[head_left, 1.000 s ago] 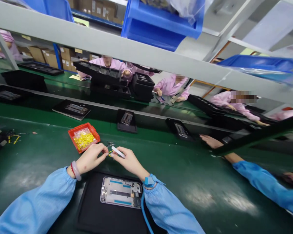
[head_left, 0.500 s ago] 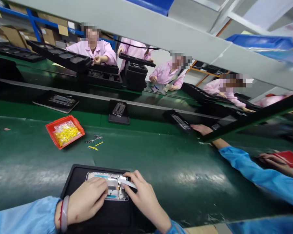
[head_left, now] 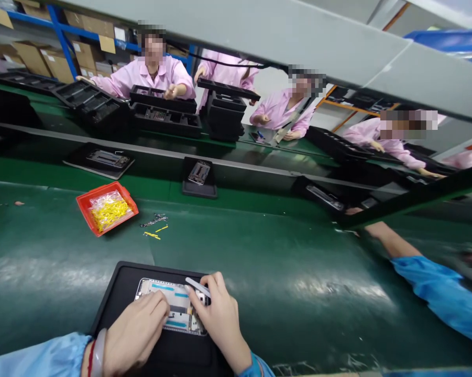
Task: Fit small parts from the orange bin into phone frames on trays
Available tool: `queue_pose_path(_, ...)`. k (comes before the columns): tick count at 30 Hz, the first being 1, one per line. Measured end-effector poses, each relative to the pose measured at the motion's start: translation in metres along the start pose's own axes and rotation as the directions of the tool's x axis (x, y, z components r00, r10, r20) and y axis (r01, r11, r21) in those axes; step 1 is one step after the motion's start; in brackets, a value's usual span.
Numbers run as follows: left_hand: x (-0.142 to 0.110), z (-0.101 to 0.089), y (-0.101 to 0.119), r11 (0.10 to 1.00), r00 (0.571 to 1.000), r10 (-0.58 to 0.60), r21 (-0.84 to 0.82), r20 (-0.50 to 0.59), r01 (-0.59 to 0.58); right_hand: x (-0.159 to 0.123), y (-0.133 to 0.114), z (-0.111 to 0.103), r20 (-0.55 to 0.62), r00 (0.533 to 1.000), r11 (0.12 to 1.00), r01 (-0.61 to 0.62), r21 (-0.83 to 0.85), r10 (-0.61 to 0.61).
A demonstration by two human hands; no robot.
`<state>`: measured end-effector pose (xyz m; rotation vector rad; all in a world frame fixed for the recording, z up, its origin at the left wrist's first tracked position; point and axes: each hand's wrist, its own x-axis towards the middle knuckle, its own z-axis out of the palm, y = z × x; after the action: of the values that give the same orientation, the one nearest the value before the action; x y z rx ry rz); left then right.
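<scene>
An opened phone point(head_left: 180, 295), with a silvery inside and blue strips, lies on a black tray point(head_left: 120, 280) in front of me. My left hand point(head_left: 139, 327) rests over its left part, fingers bent and drawn together; the fingertips are hidden, so what they pinch, if anything, does not show. Pale grey tweezers point(head_left: 197, 286) are held by my right hand point(head_left: 222, 314) at the phone's right end. They slant over its upper edge, while the thumb reaches across the phone's inside.
Beyond the tray are a red bin point(head_left: 107, 209) of yellow strips and loose strips point(head_left: 153, 235). Phones on black pads line the back, including a middle pad point(head_left: 199, 188). A co-worker's blue sleeve point(head_left: 436, 283) reaches in from the right. People in pink sit opposite.
My right hand has turned the tweezers, so they now lie higher, near the phone's upper edge. The co-worker's arm at right has shifted in view, along with the black pad near it.
</scene>
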<state>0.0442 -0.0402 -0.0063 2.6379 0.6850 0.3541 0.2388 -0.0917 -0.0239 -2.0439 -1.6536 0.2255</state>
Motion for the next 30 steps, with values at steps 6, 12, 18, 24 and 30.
queue_pose_path(6,-0.005,0.001,0.003,0.997,0.995,0.065,0.03,0.075,-0.067,0.006,0.0,-0.006,0.066,0.996,0.953,-0.073,0.293,0.056)
queue_pose_path(12,0.02,0.002,0.007,0.996,0.982,0.073,0.03,0.176,-0.079,0.012,0.004,-0.027,0.062,0.958,0.663,-0.24,0.709,0.281)
queue_pose_path(18,0.041,0.003,-0.004,0.998,0.992,-0.005,-0.056,0.125,0.012,0.012,0.004,-0.024,0.041,0.937,0.457,-0.207,0.865,0.348)
queue_pose_path(24,0.04,0.004,-0.006,0.998,0.991,-0.018,-0.06,0.132,0.026,0.007,0.004,-0.014,0.26,0.939,0.243,-0.312,0.918,0.224)
queue_pose_path(30,0.041,0.003,-0.006,0.996,0.991,-0.034,-0.081,0.132,0.045,-0.002,0.003,-0.015,0.279,0.945,0.332,-0.321,0.887,0.169)
